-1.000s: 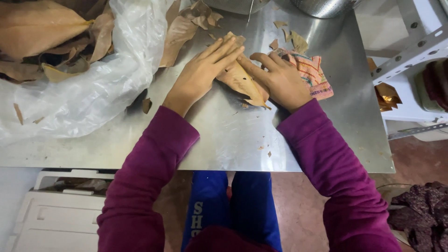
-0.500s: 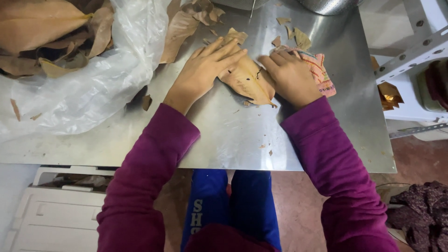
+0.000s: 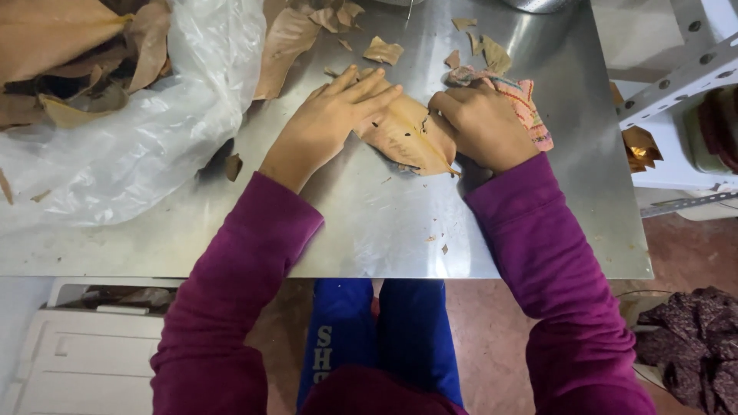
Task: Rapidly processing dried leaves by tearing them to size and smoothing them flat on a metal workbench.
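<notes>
A dry brown leaf (image 3: pixel 406 134) lies flat on the steel tabletop (image 3: pixel 369 223), between the person's two hands and touched by both. The left hand (image 3: pixel 330 123) is spread flat, fingers straight and together, its fingertips pressing on the leaf's upper left edge; it grips nothing. The right hand (image 3: pixel 484 127) is curled into a loose fist on the leaf's right edge, knuckles up and fingers folded under; whether it pinches the leaf cannot be told. Under and behind that hand lies a striped pink cloth (image 3: pixel 526 104), touching it.

Against the frame from a second ago, the leaf has moved little, but the right hand has changed: then it lay more open, fingers reaching across the leaf toward the left hand, and now it is drawn back and clenched at the leaf's right side. The left hand keeps much the same flat pose on the upper left part. More of the leaf's surface shows between the hands than before.

To the left, a clear plastic bag (image 3: pixel 146 131) holds a heap of brown leaves (image 3: pixel 69 54), and another long leaf (image 3: pixel 284 42) rests beside the bag's edge. Small leaf scraps (image 3: pixel 383 51) are scattered across the far part of the tabletop.
</notes>
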